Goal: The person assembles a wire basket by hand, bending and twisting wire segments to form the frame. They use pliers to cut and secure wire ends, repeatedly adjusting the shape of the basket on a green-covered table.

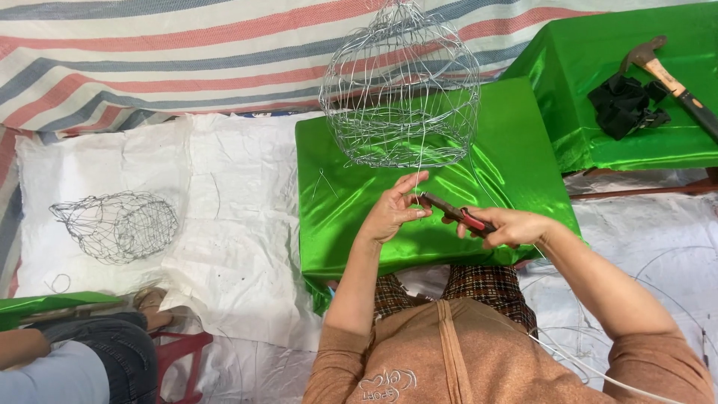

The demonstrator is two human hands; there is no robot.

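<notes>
A rounded wire cage (400, 90) hangs over a low table draped in shiny green cloth (336, 202). A thin wire runs down from the cage to my left hand (393, 209), whose fingers pinch it. My right hand (508, 227) grips pliers with red handles (458, 213). The pliers' jaws point left and meet the wire beside my left fingertips.
A second wire cage (116, 224) lies on its side on white sheeting at the left. A hammer (669, 78) and black cloth (624, 105) rest on another green-draped table at the top right. Another person's legs (82, 348) and a red stool (179, 355) sit at the bottom left.
</notes>
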